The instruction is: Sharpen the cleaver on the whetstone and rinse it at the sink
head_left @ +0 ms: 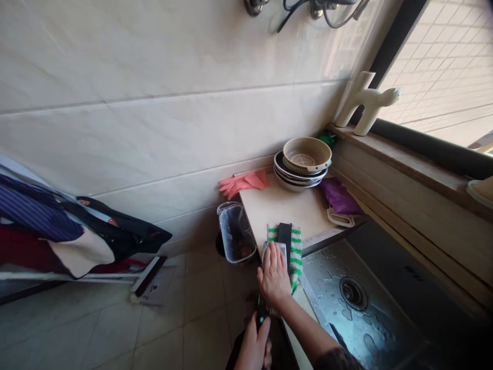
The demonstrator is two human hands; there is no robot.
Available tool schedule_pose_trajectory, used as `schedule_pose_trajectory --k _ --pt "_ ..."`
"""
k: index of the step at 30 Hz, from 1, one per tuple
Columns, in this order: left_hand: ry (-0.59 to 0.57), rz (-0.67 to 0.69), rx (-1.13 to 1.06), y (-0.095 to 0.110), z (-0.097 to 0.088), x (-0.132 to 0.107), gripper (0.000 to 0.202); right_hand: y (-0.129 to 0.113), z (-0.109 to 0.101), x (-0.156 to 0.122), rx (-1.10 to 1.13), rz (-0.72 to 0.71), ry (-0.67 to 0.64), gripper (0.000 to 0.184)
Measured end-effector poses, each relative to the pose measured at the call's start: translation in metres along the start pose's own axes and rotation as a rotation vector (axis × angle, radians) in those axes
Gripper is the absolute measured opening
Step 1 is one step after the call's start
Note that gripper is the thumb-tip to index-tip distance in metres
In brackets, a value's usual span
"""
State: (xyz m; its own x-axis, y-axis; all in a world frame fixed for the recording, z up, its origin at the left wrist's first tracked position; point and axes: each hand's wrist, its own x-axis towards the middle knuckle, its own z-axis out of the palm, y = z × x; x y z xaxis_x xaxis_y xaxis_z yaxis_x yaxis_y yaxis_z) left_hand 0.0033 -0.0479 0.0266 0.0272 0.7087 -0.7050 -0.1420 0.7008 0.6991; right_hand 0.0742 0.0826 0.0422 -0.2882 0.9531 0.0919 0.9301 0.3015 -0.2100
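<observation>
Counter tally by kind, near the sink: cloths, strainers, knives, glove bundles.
Cloths: 2 (green-striped cloth, purple cloth)
Strainers: 1 (tan strainer)
Knives: 1 (black knife)
Glove bundles: 1 (pink gloves)
Total: 5

Past the right hand (274, 275), the bare arm (298, 329) goes up to a short dark sleeve (339, 359). Dark clothes (283, 352) show just beside the left hand (252, 345).
</observation>
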Motion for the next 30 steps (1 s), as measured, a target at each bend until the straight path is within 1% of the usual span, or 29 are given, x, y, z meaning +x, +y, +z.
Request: schedule_pose_trajectory --k 1,2,5,7,10,12,15,17,20,22,27,28,30 --pt "0.004 -0.017 0.000 -0.001 -0.002 -0.002 0.089 -0.001 0.001 -0.002 0.001 0.003 -0.005 0.064" --pt "0.004 -0.025 0.001 0.002 -0.003 -0.003 0.088 -0.002 0.001 0.000 0.003 0.013 -0.015 0.064" --pt "-0.013 -0.005 0.014 0.025 -0.004 0.001 0.084 0.000 -0.002 0.015 0.011 0.071 -0.043 0.064" --pt "-0.031 0.001 0.026 0.031 -0.005 0.001 0.085 0.000 -0.003 0.019 0.010 0.090 -0.040 0.064" --pt "-0.024 -0.034 0.041 0.021 -0.009 0.002 0.094 -0.002 0.003 0.010 -0.008 0.064 0.011 0.065" --pt "-0.014 -0.054 0.045 0.018 -0.011 0.009 0.098 -0.001 0.007 0.011 -0.017 0.055 0.040 0.065" --pt "-0.056 -0.003 0.018 0.029 -0.012 0.025 0.087 0.004 0.006 0.028 -0.024 0.099 0.033 0.063" --pt "-0.066 0.025 0.003 0.030 -0.013 0.030 0.081 0.004 0.006 0.032 -0.028 0.114 0.029 0.063" --pt "-0.027 -0.004 0.004 0.012 -0.017 0.025 0.084 0.000 0.010 0.020 -0.039 0.078 0.054 0.064" --pt "-0.011 -0.019 0.011 0.007 -0.019 0.023 0.087 -0.001 0.012 0.015 -0.048 0.067 0.061 0.064" --pt "-0.063 0.031 -0.006 0.029 -0.015 0.032 0.084 0.004 0.005 0.034 -0.051 0.126 0.018 0.063" --pt "-0.063 0.025 -0.015 0.028 -0.017 0.032 0.085 0.004 0.004 0.033 -0.053 0.122 0.024 0.062" --pt "-0.040 -0.022 -0.023 0.018 -0.021 0.027 0.088 0.000 0.007 0.023 -0.057 0.094 0.056 0.063"
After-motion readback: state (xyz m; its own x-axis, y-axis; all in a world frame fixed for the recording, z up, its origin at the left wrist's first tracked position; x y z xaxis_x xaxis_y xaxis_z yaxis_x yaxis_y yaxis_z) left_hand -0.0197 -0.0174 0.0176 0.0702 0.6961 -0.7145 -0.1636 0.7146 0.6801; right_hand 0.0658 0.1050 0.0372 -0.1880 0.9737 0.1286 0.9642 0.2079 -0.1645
